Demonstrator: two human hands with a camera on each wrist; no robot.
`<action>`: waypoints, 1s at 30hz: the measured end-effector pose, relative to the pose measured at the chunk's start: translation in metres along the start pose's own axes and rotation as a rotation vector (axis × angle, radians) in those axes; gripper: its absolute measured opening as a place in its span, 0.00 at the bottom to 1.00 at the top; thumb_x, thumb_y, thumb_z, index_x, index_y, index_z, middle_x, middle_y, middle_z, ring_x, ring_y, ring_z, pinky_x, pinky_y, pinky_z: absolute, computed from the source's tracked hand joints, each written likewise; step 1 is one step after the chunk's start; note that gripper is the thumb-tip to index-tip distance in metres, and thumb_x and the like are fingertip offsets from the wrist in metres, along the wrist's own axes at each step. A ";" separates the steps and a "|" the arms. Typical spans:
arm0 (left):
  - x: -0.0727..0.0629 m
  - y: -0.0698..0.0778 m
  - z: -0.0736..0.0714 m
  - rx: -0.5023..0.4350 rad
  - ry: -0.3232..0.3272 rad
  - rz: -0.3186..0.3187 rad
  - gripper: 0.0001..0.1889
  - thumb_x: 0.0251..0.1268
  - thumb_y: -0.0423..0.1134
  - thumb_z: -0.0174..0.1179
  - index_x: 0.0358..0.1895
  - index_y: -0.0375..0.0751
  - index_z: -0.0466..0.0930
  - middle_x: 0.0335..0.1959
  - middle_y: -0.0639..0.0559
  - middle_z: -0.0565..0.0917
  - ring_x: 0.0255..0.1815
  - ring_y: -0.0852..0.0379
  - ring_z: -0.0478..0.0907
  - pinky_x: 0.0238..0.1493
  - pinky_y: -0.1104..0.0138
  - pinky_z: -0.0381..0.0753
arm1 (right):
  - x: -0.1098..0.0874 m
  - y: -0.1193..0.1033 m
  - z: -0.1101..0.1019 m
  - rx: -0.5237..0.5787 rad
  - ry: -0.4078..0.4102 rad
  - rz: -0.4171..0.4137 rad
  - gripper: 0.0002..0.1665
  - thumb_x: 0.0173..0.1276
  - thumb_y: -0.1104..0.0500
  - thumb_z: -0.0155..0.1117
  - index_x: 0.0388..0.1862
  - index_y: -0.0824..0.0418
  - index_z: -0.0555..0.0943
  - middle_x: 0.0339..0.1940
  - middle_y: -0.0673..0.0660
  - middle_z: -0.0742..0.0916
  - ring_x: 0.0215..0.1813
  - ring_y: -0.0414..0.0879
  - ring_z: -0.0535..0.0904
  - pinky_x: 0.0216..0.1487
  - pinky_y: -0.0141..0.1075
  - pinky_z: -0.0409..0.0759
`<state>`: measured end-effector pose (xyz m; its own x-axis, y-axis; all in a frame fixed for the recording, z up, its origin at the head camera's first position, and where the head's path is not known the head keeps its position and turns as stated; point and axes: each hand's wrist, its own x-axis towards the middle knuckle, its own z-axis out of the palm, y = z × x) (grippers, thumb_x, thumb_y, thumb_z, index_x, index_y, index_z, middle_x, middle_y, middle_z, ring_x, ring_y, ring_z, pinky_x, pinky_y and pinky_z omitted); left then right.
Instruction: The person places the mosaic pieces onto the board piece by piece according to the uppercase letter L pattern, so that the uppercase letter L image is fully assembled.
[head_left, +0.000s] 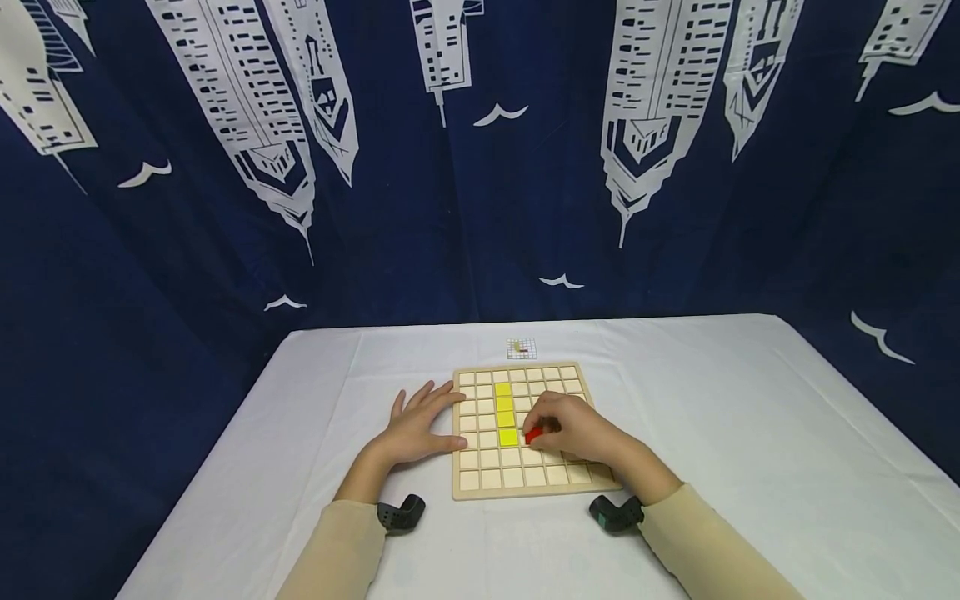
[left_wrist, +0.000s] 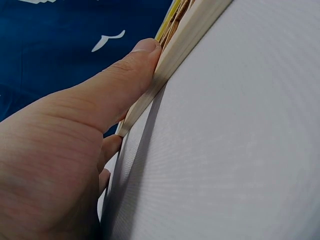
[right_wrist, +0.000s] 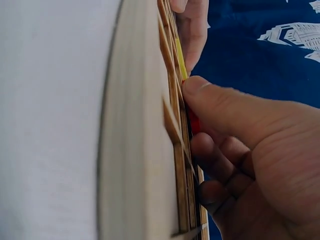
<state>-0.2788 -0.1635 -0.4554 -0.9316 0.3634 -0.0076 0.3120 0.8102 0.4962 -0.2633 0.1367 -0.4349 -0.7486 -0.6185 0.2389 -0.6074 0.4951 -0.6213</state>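
Observation:
A wooden grid board (head_left: pixel 517 494) lies on the white-covered table, its squares framed by thin raised strips. Several yellow tiles (head_left: pixel 506 419) form a column left of its middle. My right hand (head_left: pixel 573 429) is over the board's right half and pinches a red tile (head_left: pixel 533 436) between thumb and fingers, just right of the lowest yellow tile. In the right wrist view the red tile (right_wrist: pixel 194 119) is partly hidden behind the thumb. With fingers spread, my left hand (head_left: pixel 420 429) rests at the board's left side, its thumb (left_wrist: pixel 142 55) on the rim.
Behind the board a small printed card (head_left: pixel 521 348) with a coloured grid pattern lies on the white cloth (head_left: pixel 750 417). A dark blue curtain (head_left: pixel 480 208) with white building prints hangs beyond the table. Black cameras (head_left: pixel 402 512) sit on both wrists.

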 end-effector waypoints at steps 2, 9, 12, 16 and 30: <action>0.000 0.000 0.000 0.002 0.004 0.003 0.41 0.53 0.64 0.70 0.72 0.61 0.68 0.82 0.56 0.56 0.85 0.46 0.41 0.79 0.39 0.25 | 0.000 0.000 0.000 0.011 0.004 0.004 0.07 0.60 0.62 0.76 0.37 0.56 0.88 0.36 0.52 0.84 0.37 0.41 0.76 0.38 0.29 0.77; 0.000 -0.001 0.000 0.000 0.006 0.007 0.41 0.53 0.63 0.70 0.72 0.61 0.68 0.82 0.55 0.56 0.85 0.46 0.41 0.79 0.39 0.25 | 0.000 0.001 0.000 0.033 0.011 0.007 0.07 0.60 0.62 0.76 0.38 0.56 0.89 0.35 0.51 0.83 0.36 0.40 0.74 0.36 0.27 0.75; 0.000 -0.001 -0.001 0.003 0.006 0.011 0.41 0.53 0.63 0.70 0.72 0.60 0.68 0.82 0.55 0.56 0.85 0.45 0.42 0.79 0.38 0.26 | 0.000 0.001 0.000 0.015 0.012 0.013 0.07 0.60 0.61 0.76 0.38 0.55 0.90 0.33 0.49 0.84 0.35 0.38 0.73 0.36 0.27 0.75; 0.000 0.000 -0.001 0.010 -0.003 0.009 0.41 0.54 0.63 0.69 0.72 0.61 0.67 0.82 0.56 0.55 0.85 0.46 0.41 0.79 0.39 0.26 | 0.000 0.000 0.000 0.001 0.004 0.027 0.08 0.61 0.59 0.75 0.40 0.53 0.90 0.34 0.47 0.85 0.35 0.36 0.73 0.36 0.27 0.76; 0.000 0.001 0.000 -0.002 0.007 0.004 0.41 0.52 0.63 0.70 0.71 0.59 0.69 0.82 0.54 0.57 0.85 0.44 0.42 0.79 0.37 0.27 | 0.000 -0.001 -0.001 0.012 -0.017 0.006 0.09 0.63 0.63 0.72 0.42 0.55 0.91 0.39 0.47 0.88 0.44 0.39 0.80 0.46 0.29 0.79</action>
<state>-0.2789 -0.1628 -0.4545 -0.9317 0.3632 0.0002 0.3151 0.8081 0.4976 -0.2627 0.1366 -0.4337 -0.7474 -0.6258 0.2230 -0.6000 0.4916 -0.6311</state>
